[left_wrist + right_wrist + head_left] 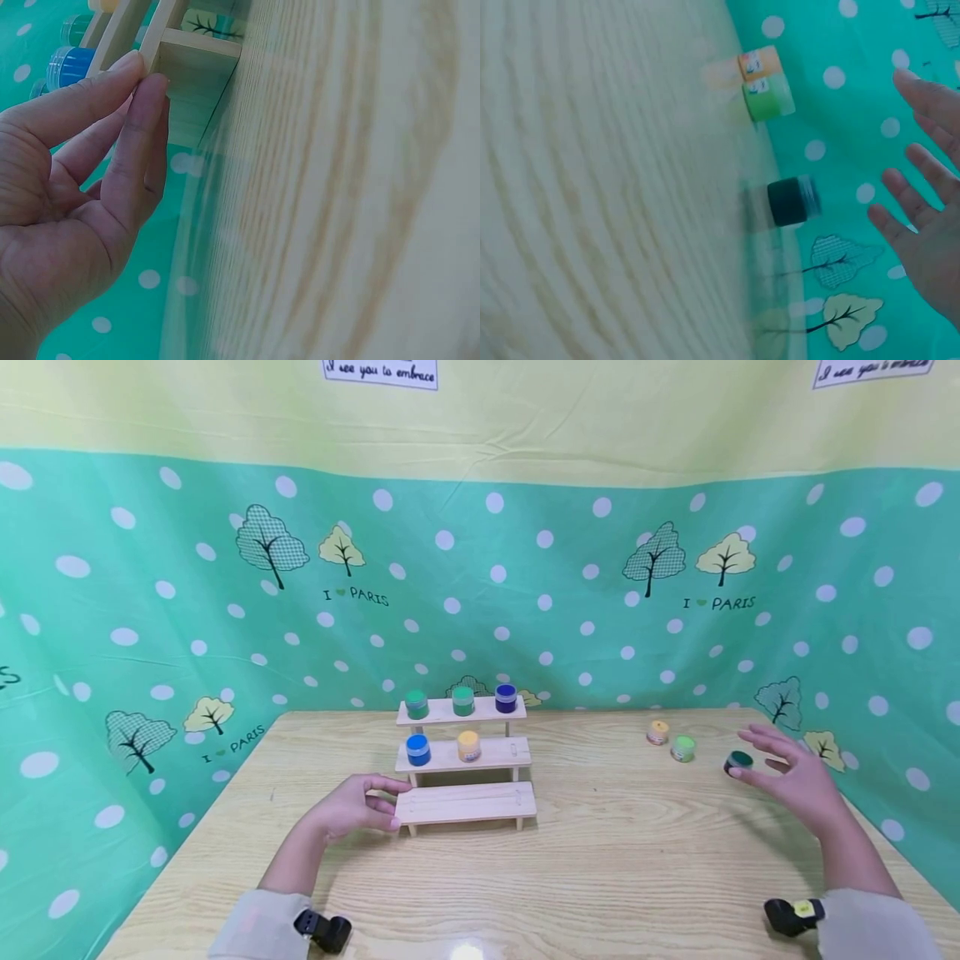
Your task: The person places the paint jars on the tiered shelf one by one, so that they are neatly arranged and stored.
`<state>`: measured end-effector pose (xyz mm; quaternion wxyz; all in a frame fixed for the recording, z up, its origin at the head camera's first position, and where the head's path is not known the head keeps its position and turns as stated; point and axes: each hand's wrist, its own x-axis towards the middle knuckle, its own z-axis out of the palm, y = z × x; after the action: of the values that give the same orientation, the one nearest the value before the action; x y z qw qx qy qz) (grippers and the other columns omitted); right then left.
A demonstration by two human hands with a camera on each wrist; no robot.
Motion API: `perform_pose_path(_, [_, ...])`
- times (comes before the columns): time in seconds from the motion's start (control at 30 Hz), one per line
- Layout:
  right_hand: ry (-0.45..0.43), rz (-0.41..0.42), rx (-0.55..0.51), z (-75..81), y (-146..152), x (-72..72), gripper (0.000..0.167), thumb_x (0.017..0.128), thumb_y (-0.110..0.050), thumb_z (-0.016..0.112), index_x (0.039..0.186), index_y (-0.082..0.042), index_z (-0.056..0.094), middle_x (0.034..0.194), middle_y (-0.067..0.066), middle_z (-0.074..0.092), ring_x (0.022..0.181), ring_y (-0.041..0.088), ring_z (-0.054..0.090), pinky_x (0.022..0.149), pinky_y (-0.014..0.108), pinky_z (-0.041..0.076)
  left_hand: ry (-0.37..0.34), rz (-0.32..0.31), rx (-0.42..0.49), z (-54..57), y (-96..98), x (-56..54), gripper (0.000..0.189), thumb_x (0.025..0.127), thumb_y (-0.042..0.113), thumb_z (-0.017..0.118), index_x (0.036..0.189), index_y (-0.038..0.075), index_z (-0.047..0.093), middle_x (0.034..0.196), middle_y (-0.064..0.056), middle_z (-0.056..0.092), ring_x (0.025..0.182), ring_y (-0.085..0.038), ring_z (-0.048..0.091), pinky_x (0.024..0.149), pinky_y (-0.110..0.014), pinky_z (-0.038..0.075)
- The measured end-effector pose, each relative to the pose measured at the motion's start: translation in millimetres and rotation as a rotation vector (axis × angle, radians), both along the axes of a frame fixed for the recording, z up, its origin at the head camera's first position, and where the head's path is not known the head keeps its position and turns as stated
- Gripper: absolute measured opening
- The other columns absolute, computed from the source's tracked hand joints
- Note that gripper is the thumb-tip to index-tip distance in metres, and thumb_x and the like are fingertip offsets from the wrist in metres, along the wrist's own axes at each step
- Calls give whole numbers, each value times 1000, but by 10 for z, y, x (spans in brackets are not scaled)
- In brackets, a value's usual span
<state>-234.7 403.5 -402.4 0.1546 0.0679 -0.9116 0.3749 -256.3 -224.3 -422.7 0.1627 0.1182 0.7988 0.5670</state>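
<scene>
My left hand (351, 808) pinches the left end of the lowest tier of a small three-step wooden rack (467, 803). In the left wrist view, thumb and fingertips (154, 84) meet at that board's edge. My right hand (801, 783) is spread beside a dark green paint jar (738, 763) at the table's right. The right wrist view has the fingers (902, 196) extended and apart from this jar. A light green jar (682, 748) and a yellow-orange jar (657, 732) stand to its left.
Two green jars, one being this jar (462, 700), and a dark blue jar (506, 698) stand on the rack's top tier. Its middle tier bears a blue jar (417, 750) and a yellow-orange jar (468, 746). A polka-dot curtain (517, 585) hangs behind the wooden table (600, 860).
</scene>
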Motion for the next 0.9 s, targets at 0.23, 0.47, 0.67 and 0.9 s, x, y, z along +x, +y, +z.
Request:
perform_pose_path(0.23, [-53, -15, 0, -99, 121, -97, 71, 90, -34, 71, 147, -3, 41, 162, 0, 15, 139, 45, 22, 80, -6, 26, -5, 7, -4, -16, -7, -12, 58, 73, -5, 81, 127, -3, 61, 119, -17, 54, 84, -22, 63, 72, -33, 56])
perform_pose_path(0.47, [-140, -31, -20, -167, 203, -163, 75, 90, -36, 71, 147, -1, 38, 160, 16, 17, 138, 48, 22, 93, 6, 37, -3, 0, -6, -8, -6, -11, 58, 73, -4, 81, 127, -3, 61, 118, -17, 55, 84, -22, 63, 72, -33, 56])
perform_pose_path(0.67, [-226, -48, -6, -237, 262, -236, 79, 89, -42, 70, 148, 0, 36, 159, 21, 13, 128, 57, 33, 99, 62, 35, -9, 5, -8, -8, -3, -14, 57, 73, -5, 81, 127, -3, 61, 116, -16, 56, 84, -22, 63, 72, -34, 56])
perform_pose_path(0.9, [-305, -89, -144, -352, 296, -351, 84, 87, -37, 74, 149, -1, 31, 155, 27, 15, 133, 54, 26, 105, 66, 24, -15, 12, -25, -11, -3, -20, 57, 73, -3, 81, 127, -1, 61, 115, -14, 58, 85, -22, 64, 73, -35, 56])
